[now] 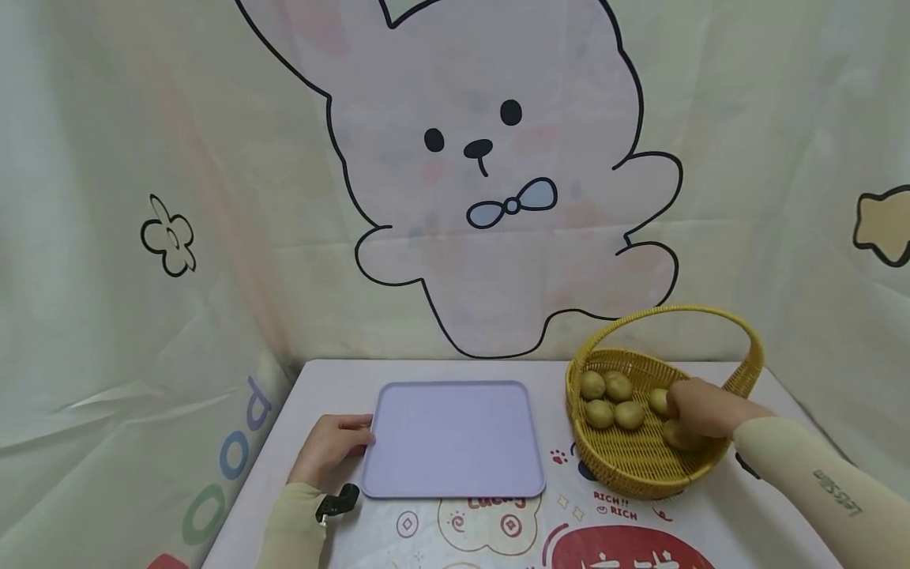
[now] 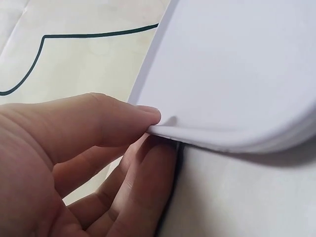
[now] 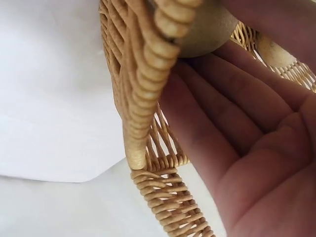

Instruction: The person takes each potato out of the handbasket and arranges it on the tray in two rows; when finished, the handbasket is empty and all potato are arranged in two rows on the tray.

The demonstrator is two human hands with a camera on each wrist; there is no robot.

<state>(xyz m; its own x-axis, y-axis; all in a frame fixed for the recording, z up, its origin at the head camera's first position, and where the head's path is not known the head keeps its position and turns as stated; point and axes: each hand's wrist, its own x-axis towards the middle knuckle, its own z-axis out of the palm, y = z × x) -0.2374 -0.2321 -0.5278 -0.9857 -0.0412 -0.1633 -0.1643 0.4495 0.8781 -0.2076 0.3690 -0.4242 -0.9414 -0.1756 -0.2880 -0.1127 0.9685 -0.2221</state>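
Could snag basket handle (image 1: 750, 363) by lifting right hand (image 1: 704, 407), of unclear opening and hold, or tip tray (image 1: 455, 438) by jerking left hand (image 1: 329, 446), pinching its left edge.

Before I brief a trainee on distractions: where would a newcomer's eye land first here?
Probably the big cartoon animal on the backdrop, top centre. Then the yellow basket at right, where the right hand reaches among round items. Left of it lies the pale purple tray, its left edge pinched by fingers of the left hand.
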